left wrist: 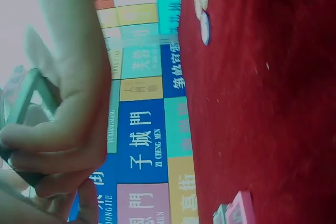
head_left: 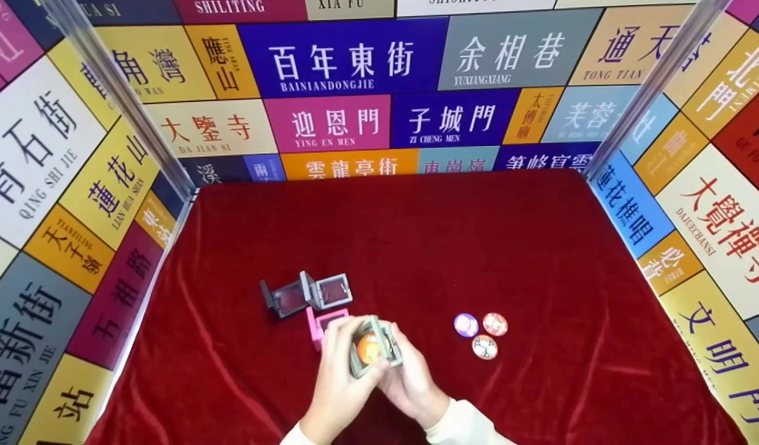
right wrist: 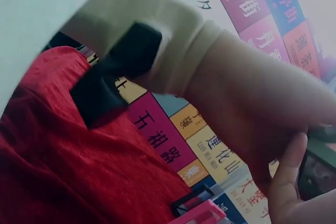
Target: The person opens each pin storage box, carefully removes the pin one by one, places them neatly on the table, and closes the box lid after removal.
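Observation:
Both hands are around a small pale-green hinged box [head_left: 379, 346] held above the cloth, its lid raised. An orange round badge [head_left: 368, 349] shows within the box. My left hand [head_left: 342, 377] grips the box's left side, the thumb across its lower edge. From the right, my right hand [head_left: 413, 377] holds it too, its fingers partly hidden behind the box. In the left wrist view, curled fingers grip the green frame [left wrist: 23, 103]. Only part of the green box [right wrist: 317, 174] appears at the right edge of the right wrist view.
Close to the left hand stand an open pink box [head_left: 314, 327], a grey one [head_left: 333, 292] and a black one [head_left: 288, 300]. Right of the hands lie three round badges: purple [head_left: 465, 324], red [head_left: 495, 324] and dark-patterned [head_left: 484, 347]. Red velvet cloth [head_left: 392, 235] covers the table; sign-printed panels [head_left: 342, 55] enclose it.

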